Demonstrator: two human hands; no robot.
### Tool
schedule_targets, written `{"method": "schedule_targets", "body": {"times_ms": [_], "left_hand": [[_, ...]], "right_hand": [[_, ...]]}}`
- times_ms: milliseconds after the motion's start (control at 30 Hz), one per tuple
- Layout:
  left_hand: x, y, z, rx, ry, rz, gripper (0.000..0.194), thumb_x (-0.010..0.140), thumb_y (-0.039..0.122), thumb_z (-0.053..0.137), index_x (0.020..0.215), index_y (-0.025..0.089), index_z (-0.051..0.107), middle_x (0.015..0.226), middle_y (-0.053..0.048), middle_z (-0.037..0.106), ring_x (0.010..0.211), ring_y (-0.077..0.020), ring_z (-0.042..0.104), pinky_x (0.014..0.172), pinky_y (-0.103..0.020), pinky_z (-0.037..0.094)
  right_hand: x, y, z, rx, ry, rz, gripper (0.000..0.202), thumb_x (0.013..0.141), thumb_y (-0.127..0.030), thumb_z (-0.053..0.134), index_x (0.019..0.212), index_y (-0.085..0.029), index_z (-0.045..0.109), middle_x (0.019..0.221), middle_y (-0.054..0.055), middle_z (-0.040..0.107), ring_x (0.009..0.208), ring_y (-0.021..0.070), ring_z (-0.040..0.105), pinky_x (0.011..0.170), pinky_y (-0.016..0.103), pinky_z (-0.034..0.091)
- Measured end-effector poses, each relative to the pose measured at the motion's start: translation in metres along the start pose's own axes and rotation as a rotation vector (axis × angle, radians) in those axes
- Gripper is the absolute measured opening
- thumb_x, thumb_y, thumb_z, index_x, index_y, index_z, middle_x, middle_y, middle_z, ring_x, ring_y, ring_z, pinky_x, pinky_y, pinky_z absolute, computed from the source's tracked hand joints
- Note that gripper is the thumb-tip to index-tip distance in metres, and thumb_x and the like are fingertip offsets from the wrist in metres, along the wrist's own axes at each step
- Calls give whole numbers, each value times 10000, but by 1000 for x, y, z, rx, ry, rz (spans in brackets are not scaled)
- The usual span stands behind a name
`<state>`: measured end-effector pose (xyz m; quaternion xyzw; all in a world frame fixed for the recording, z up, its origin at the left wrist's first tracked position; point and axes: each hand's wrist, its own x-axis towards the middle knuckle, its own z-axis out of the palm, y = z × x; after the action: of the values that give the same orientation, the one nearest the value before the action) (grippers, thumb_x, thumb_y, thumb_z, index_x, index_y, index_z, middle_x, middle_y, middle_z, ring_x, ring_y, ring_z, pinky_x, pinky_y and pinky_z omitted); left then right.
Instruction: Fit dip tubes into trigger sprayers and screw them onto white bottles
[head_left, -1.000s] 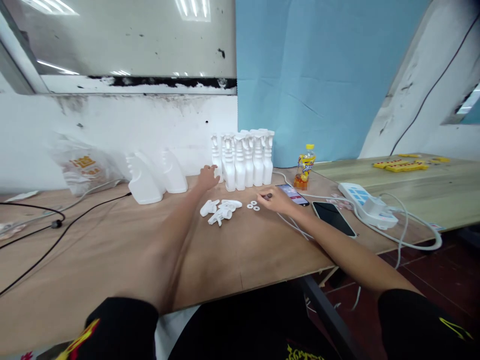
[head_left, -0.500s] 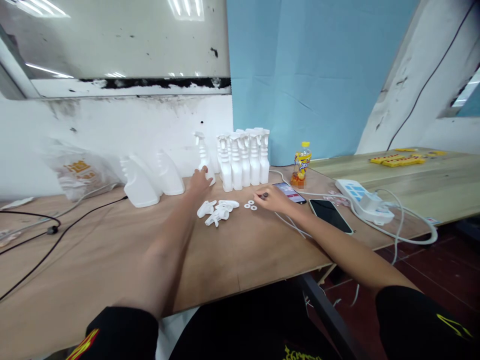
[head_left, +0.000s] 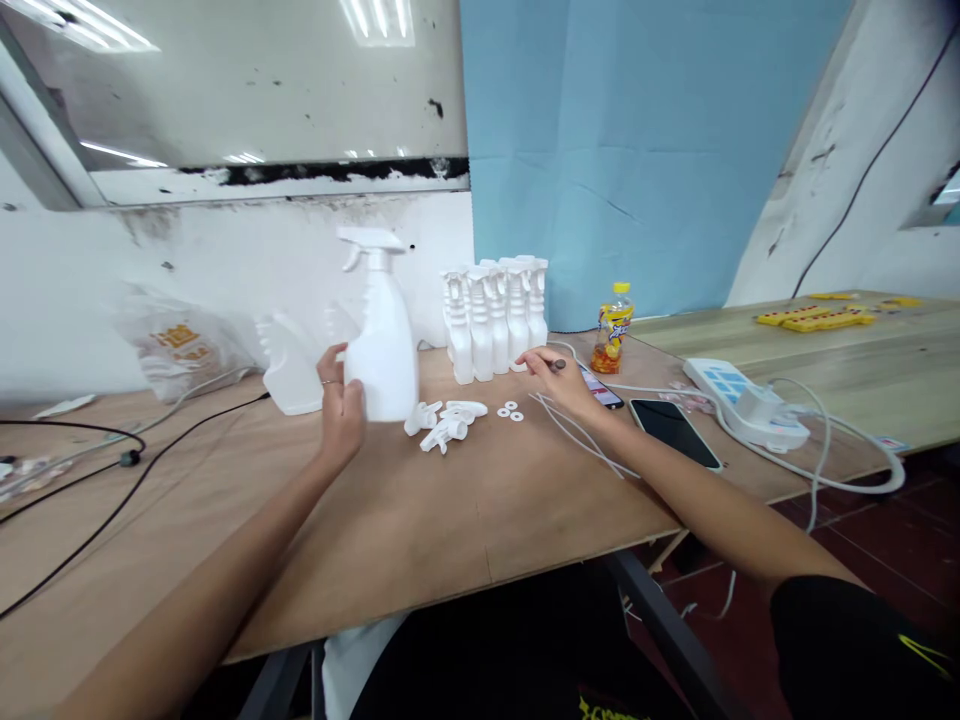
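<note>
My left hand [head_left: 343, 405] is closed round the lower body of a white spray bottle [head_left: 382, 345], lifted upright above the table with its trigger head on. My right hand [head_left: 555, 380] is closed round a dark pen-like tool [head_left: 556, 366], of which only a short end shows. It hovers just right of several small white washers [head_left: 511, 411]. Loose white trigger heads [head_left: 446, 428] lie in a small pile between the hands. Several spray bottles with heads [head_left: 495, 320] stand grouped behind them. Left of my left hand stands a headless white bottle [head_left: 292, 372], with another partly hidden behind the lifted one.
A drink bottle [head_left: 613, 330], two phones, one being a dark-screened phone [head_left: 675, 433], and a power strip [head_left: 746, 405] with white cables lie to the right. A plastic bag [head_left: 180, 345] and black cables [head_left: 150, 465] are at the left. The wall backs the table.
My left hand has picked up the spray bottle from beside the group and brought it left and nearer. My right hand has shifted slightly off the washers, still holding the dark tool.
</note>
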<state>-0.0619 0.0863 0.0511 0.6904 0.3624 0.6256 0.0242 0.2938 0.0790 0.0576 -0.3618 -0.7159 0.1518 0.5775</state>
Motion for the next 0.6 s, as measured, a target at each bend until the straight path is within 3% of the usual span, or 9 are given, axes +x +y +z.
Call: {"method": "schedule_targets", "body": {"times_ms": [167, 300, 467, 600], "left_hand": [[-39, 39, 17, -214, -307, -127, 484, 992, 450, 400, 1404, 204, 459, 1409, -100, 539, 1267, -273, 511, 1068, -389, 405], [-57, 63, 21, -117, -572, -151, 505, 996, 501, 405, 1411, 224, 477, 1401, -101, 578, 1179, -285, 590, 1020, -406, 440], [-65, 79, 23, -42, -639, -143, 525, 965, 523, 472, 1419, 259, 471, 1456, -72, 543, 1321, -308, 500, 1097, -438, 385], [-66, 78, 29, -151, -637, -266, 513, 923, 532, 559, 1359, 261, 531, 1444, -60, 547, 1292, -293, 515, 1098, -426, 385]], "right_hand": [[-1, -4, 4, 460, -107, 260, 403, 777, -576, 743, 931, -203, 743, 733, 0, 572, 603, 120, 443, 569, 281, 333], [-4, -6, 14, 718, -95, 349, 424, 649, -556, 855, 870, -226, 707, 726, -10, 593, 593, 118, 456, 560, 274, 363], [-6, -9, 23, 844, 119, 417, 447, 558, -493, 919, 844, -236, 690, 769, -15, 657, 665, 149, 541, 600, 287, 445], [-5, -7, 21, 848, 100, 488, 447, 560, -391, 934, 898, -214, 702, 871, 14, 710, 779, 179, 611, 687, 309, 502]]}}
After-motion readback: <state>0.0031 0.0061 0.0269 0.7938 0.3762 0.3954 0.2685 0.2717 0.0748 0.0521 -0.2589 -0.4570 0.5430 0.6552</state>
